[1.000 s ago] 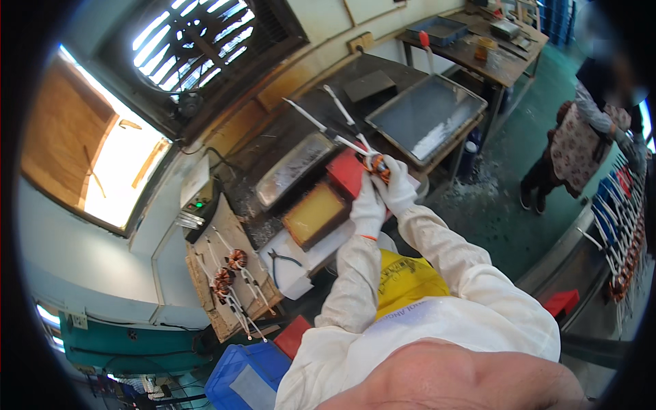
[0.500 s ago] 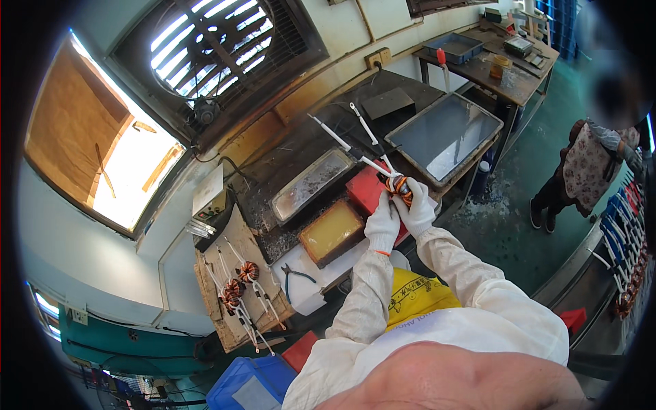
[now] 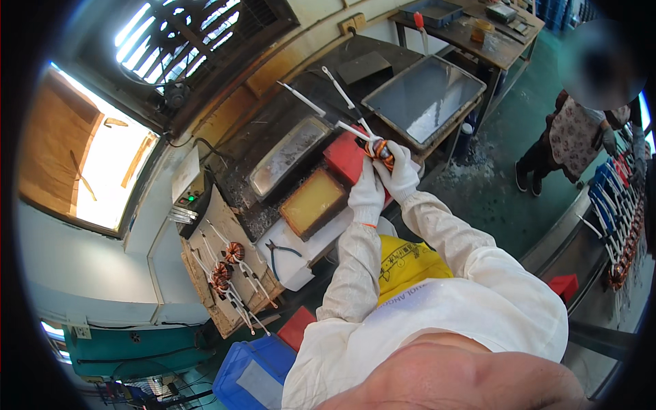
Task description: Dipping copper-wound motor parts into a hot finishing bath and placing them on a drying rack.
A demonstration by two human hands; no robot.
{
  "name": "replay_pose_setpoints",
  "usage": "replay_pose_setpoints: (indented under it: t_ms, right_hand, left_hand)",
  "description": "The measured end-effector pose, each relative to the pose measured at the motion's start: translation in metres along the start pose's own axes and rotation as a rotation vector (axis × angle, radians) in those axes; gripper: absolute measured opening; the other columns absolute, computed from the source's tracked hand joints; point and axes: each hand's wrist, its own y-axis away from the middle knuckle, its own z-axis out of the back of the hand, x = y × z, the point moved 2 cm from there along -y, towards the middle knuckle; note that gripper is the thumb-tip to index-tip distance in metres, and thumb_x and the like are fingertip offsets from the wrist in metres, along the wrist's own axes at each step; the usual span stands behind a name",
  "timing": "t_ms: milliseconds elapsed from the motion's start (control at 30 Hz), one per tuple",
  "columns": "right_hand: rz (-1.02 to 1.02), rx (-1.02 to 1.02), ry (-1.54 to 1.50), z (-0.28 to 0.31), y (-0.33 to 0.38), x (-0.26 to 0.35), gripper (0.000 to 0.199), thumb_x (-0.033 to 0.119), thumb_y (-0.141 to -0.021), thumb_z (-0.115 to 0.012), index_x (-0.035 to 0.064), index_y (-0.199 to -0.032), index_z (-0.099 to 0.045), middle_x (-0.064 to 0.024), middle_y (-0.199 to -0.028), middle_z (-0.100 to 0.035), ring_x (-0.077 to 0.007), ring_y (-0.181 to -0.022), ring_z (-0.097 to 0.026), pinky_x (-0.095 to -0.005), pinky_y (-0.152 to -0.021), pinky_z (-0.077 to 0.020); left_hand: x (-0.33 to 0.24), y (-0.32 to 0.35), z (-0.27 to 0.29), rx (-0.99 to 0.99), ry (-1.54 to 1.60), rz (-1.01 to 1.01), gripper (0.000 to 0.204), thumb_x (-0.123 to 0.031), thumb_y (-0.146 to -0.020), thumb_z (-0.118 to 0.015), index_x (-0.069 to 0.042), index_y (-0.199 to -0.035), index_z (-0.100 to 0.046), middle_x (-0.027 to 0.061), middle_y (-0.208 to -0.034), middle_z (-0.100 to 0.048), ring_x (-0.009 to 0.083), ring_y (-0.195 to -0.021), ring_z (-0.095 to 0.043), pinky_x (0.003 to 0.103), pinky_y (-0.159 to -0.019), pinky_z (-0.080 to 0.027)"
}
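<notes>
A toroidal coil [image 3: 380, 153] wound with copper-coloured wire is held up in both my gloved hands, its white-sleeved leads [image 3: 352, 130] pointing away from me. My left hand [image 3: 367, 197] has its fingers closed at the near side of the coil. From the right, my right hand [image 3: 400, 175] grips the same coil. Just left of the coil is a red box [image 3: 344, 158], partly hidden by the hands. Beside that box sits a rectangular pan of yellowish material [image 3: 313, 203].
A long metal trough [image 3: 289, 157] lies beyond the yellow pan, and a wide grey tray [image 3: 425, 99] stands to the right. Cutting pliers [image 3: 275, 256] and several finished-looking coils [image 3: 234, 252] lie at left. A person in a patterned apron [image 3: 576, 133] stands at far right.
The whole view has shifted, so the bench appears farther up and left. Both my hands keep hold of the coil, in much the same place beside the red box.
</notes>
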Motion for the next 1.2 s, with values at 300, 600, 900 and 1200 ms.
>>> replay_pose_setpoints:
  t_ms: [300,600,900,1200]
  right_hand:
    - [-0.068,0.04,-0.004,0.003,-0.006,0.005,0.066,0.017,-0.083,-0.082,0.0111,-0.138,-0.046,-0.0189,-0.122,-0.055,-0.0372,-0.104,-0.064,-0.0392,-0.087,-0.0529]
    - [-0.036,0.026,-0.025,0.003,-0.001,0.012,0.064,0.016,-0.083,-0.082,0.0109,-0.137,-0.046,-0.0184,-0.122,-0.055,-0.0369,-0.104,-0.064,-0.0391,-0.088,-0.0526]
    - [-0.441,-0.061,-0.233,0.003,-0.027,0.014,0.051,0.001,-0.086,-0.073,0.0065,-0.132,-0.053,-0.0117,-0.125,-0.06,-0.0206,-0.114,-0.061,-0.0301,-0.101,-0.0471]
    - [-0.43,0.012,-0.082,0.112,-0.053,-0.04,0.051,0.003,-0.082,-0.07,0.008,-0.13,-0.057,-0.0141,-0.119,-0.062,-0.0263,-0.113,-0.063,-0.0338,-0.098,-0.0496]
  left_hand:
    - [-0.003,-0.004,0.001,0.031,-0.031,-0.007,0.039,-0.022,-0.097,-0.056,-0.021,-0.136,-0.052,0.0162,-0.113,-0.071,0.044,-0.082,-0.069,0.055,-0.068,-0.055]
    - [0.006,0.001,0.002,0.072,-0.072,0.055,0.039,-0.026,-0.096,-0.057,-0.022,-0.134,-0.054,0.015,-0.112,-0.071,0.0422,-0.082,-0.07,0.053,-0.067,-0.056]
    - [0.001,-0.004,0.007,0.084,-0.07,0.004,0.036,-0.028,-0.097,-0.053,-0.028,-0.133,-0.053,0.0111,-0.114,-0.072,0.0425,-0.087,-0.07,0.053,-0.076,-0.056]
    - [0.003,-0.004,0.005,-0.004,-0.007,-0.077,0.029,-0.017,-0.098,-0.058,-0.014,-0.126,-0.064,0.012,-0.108,-0.074,0.0311,-0.098,-0.073,0.041,-0.085,-0.058]
